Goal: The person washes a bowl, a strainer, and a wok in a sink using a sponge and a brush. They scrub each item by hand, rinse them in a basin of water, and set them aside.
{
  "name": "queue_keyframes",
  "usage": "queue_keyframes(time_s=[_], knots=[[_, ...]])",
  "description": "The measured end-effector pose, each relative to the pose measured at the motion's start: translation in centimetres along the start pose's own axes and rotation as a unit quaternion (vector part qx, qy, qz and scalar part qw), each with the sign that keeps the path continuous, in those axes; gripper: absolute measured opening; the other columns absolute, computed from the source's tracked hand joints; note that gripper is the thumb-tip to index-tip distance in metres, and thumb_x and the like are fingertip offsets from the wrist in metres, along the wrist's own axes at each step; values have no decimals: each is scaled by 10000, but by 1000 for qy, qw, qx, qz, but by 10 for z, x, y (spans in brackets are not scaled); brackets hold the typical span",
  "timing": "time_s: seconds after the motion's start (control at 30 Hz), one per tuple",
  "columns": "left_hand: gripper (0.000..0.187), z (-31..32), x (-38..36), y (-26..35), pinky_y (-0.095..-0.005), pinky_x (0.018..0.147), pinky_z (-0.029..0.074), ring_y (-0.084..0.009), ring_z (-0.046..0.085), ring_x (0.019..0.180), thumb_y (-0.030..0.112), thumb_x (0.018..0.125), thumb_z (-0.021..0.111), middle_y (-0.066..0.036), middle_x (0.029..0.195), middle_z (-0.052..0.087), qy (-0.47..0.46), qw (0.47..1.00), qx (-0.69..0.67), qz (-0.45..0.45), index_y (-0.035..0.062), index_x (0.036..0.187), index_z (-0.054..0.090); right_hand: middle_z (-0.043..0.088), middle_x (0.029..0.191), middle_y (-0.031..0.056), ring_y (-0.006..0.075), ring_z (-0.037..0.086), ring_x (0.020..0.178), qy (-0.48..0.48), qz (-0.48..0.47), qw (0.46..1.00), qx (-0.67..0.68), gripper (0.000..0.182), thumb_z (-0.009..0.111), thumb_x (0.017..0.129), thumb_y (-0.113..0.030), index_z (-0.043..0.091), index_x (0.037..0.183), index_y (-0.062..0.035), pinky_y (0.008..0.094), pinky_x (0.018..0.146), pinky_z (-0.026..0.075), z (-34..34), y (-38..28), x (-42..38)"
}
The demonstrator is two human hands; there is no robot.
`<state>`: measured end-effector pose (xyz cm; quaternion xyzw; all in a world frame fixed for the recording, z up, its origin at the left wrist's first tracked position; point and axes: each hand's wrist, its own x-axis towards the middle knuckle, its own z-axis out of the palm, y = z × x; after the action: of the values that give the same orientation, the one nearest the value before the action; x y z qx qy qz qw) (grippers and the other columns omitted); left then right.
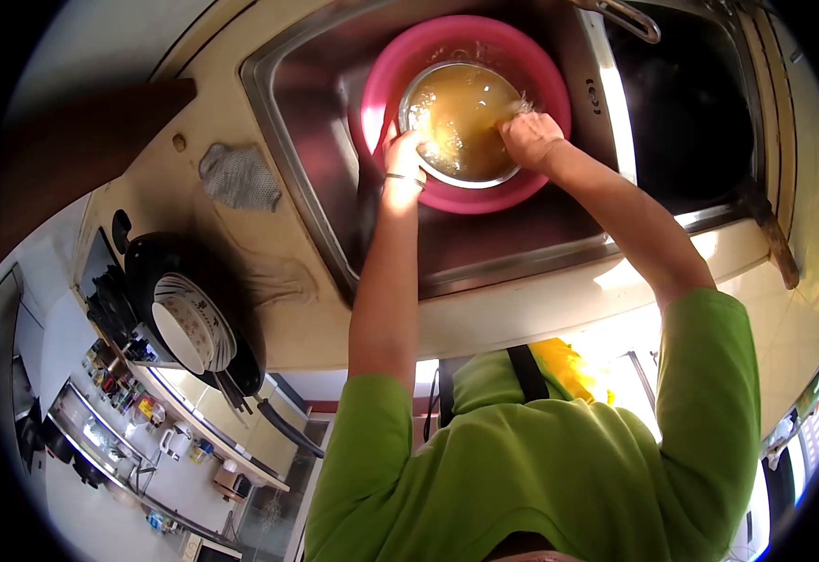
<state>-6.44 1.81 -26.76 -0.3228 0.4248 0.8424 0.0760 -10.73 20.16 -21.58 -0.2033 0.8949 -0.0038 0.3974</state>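
Observation:
A metal bowl [470, 182] full of cloudy yellowish-brown liquid sits inside a pink plastic basin [545, 70] in the left sink bowl [302, 103]. My left hand [405, 155] grips the metal bowl's rim on its left side; a thin dark band circles that wrist. At the opposite rim is my right hand [531, 140], closed, with its fingertips at the liquid. Something shiny and pale shows just above those knuckles, too small and bright to name. What the right fingers hold, if anything, is hidden.
A crumpled grey cloth [240, 176] lies on the counter [283, 328] left of the sink. Below it, a black wok [161, 258] holds stacked bowls [184, 323] and chopsticks. A faucet [625, 17] reaches over the sink divider; the dark second sink basin [681, 112] is at right.

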Motion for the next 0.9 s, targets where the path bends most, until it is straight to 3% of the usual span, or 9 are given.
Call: queue_keyframes(time_s=[0.07, 0.2, 0.27, 0.33, 0.4, 0.53, 0.67, 0.83, 0.9], knots=[[455, 3, 4, 4, -266, 674, 452, -173, 523, 712, -69, 598, 443, -69, 828, 538, 20, 998, 53, -25, 26, 1042, 483, 595, 926, 109, 238, 588, 843, 19, -18, 999, -20, 269, 370, 796, -132, 578, 953, -68, 325, 707, 475, 11, -3, 19], [415, 1, -1, 0, -277, 726, 438, -180, 534, 798, -62, 674, 470, -82, 924, 544, 21, 999, 35, 17, 26, 1080, 468, 575, 865, 198, 321, 561, 817, 131, 13, 963, 237, 350, 398, 808, -181, 424, 1141, -74, 400, 734, 437, 37, -47, 50], [395, -1, 2, 1, -283, 779, 433, -172, 528, 880, -57, 745, 430, -100, 997, 529, 5, 997, 53, 53, 15, 1133, 430, 557, 892, 219, 346, 528, 860, 152, -130, 924, 327, 398, 400, 829, -230, 385, 1206, -104, 380, 788, 406, 43, -50, 39], [410, 1, 4, 5, -282, 800, 419, -172, 520, 905, -69, 738, 425, -105, 1016, 526, -24, 994, 41, 96, 10, 1141, 425, 527, 1006, 207, 335, 498, 954, -18, -158, 932, 327, 397, 375, 832, -265, 408, 1198, -117, 364, 852, 375, 12, -47, 12], [479, 6, 11, 4, -284, 828, 404, -186, 512, 932, -107, 693, 398, -113, 1041, 519, -19, 990, 63, 129, 3, 1158, 414, 553, 966, 199, 327, 526, 917, 10, -157, 933, 325, 373, 399, 806, -226, 458, 1150, -95, 380, 823, 395, 14, -34, 7], [601, 12, 9, 10, -265, 866, 372, -195, 497, 976, -149, 600, 336, -114, 1081, 505, -56, 961, 145, 229, -10, 1181, 400, 578, 850, 137, 254, 583, 797, -3, -77, 994, -79, 274, 430, 751, -136, 547, 991, -73, 372, 693, 462, 16, 5, 22], [559, 33, -5, 13, -232, 854, 365, -165, 490, 982, -154, 611, 345, -111, 1096, 501, 2, 930, 286, 232, -32, 1149, 435, 572, 868, 130, 255, 582, 803, 142, 35, 989, 17, 254, 372, 807, -151, 536, 981, -65, 343, 657, 480, 40, -13, 19], [476, 40, -8, 3, -255, 862, 373, -170, 498, 985, -135, 678, 358, -118, 1108, 508, 2, 913, 267, 309, -36, 1134, 451, 564, 962, 159, 273, 561, 888, 85, 6, 954, 288, 290, 387, 811, -250, 554, 973, -77, 362, 751, 457, 30, -52, 7], [420, 41, -11, 3, -260, 840, 395, -171, 523, 949, -120, 704, 369, -123, 1076, 535, 23, 893, 304, 332, -41, 1101, 480, 557, 976, 163, 297, 553, 881, -120, 104, 728, 667, 315, 376, 824, -270, 524, 1070, -141, 386, 772, 438, 9, -57, -5]])
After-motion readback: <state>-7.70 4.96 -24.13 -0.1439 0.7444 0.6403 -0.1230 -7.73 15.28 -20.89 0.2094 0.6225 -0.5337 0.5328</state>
